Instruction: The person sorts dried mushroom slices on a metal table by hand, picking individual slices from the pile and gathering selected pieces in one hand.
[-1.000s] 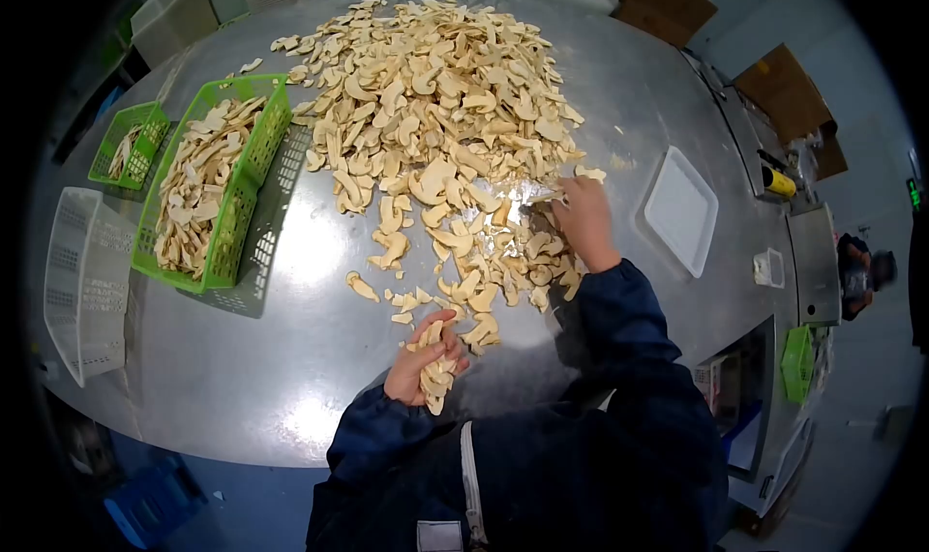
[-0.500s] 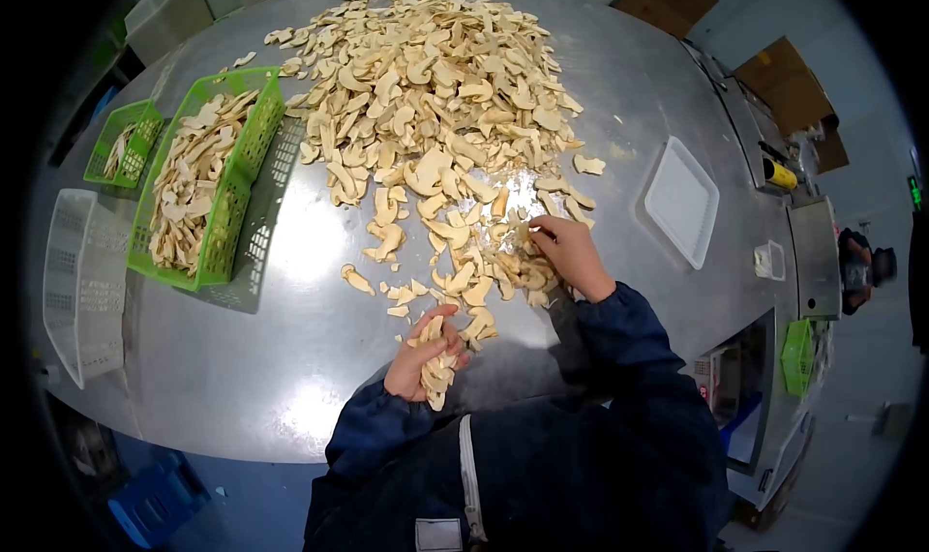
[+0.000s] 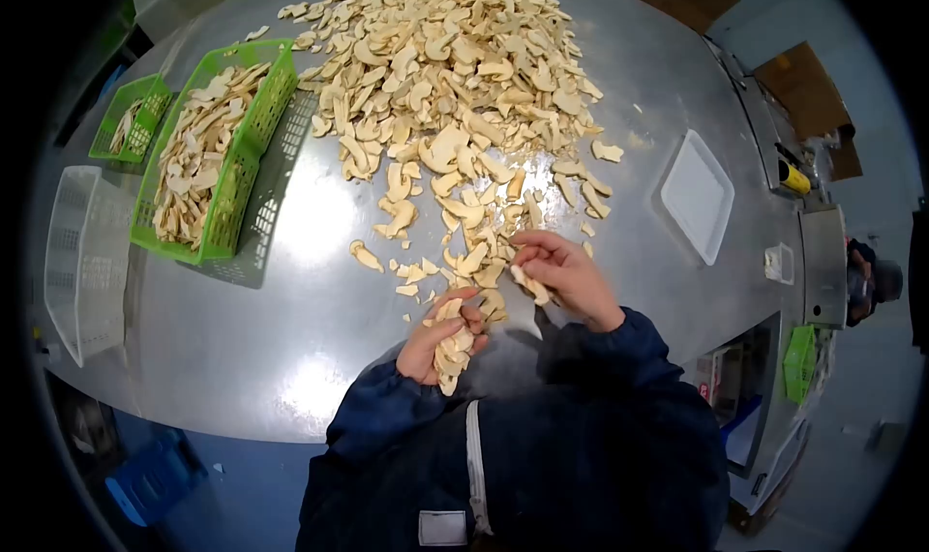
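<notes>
Pale sliced mushrooms [image 3: 455, 49] lie in a large heap on the metal table, with looser slices spread toward me. My left hand [image 3: 422, 351], near the table's front edge, is closed around a bunch of mushroom slices [image 3: 451, 355]. To its right, my right hand [image 3: 573, 283] grips a few mushroom slices [image 3: 529, 285] between thumb and fingers, just above the table. How many slices each hand holds is partly hidden by the fingers. Small broken bits [image 3: 414, 271] lie in front of my left hand.
At the left stand a green basket [image 3: 244, 179] full of paler slices, a smaller green basket [image 3: 145, 126] with a few, and a white basket [image 3: 89, 281]. A white tray [image 3: 699, 199] lies to the right. Another person [image 3: 861, 276] is at the far right.
My right hand has drawn toward me and picked up slices from the loose pile. My left hand still holds its bunch. The view has shifted slightly.
</notes>
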A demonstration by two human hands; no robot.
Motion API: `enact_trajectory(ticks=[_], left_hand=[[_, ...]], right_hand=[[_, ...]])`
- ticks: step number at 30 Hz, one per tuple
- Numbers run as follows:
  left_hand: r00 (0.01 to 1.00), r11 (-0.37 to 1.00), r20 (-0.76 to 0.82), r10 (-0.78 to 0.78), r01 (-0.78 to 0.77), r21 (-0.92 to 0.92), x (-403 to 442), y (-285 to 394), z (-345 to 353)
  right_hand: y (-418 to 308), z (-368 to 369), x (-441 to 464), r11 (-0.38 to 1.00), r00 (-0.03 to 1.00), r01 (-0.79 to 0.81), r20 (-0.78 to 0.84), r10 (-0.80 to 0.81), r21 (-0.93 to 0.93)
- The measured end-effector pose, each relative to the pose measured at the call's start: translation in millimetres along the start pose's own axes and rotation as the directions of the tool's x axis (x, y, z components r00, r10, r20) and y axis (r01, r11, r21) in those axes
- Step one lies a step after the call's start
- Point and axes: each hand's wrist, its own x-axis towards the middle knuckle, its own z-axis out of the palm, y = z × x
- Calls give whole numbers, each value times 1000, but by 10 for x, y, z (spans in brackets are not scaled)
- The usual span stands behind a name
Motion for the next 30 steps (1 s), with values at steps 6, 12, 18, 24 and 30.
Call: enact_trajectory(ticks=[6, 12, 18, 24, 30], left_hand=[[999, 1000, -40, -4, 6, 27, 12, -17, -51], [999, 1000, -46, 2, -2, -1, 4, -12, -42], [998, 999, -49, -40, 39, -29, 5, -64, -33], [999, 1000, 51, -14, 14, -7, 22, -97, -237], [998, 998, -65, 20, -25, -66, 23, -74, -187]], right_hand=[[317, 296, 72, 595, 909, -407, 367, 195, 693], [217, 352, -56, 705, 967, -251, 141, 212, 663], [276, 373, -219, 979, 988, -30, 154, -2, 203], [180, 468, -367, 991, 975, -133, 175, 137, -33], [233, 283, -487, 937, 959, -250, 68, 273, -243]])
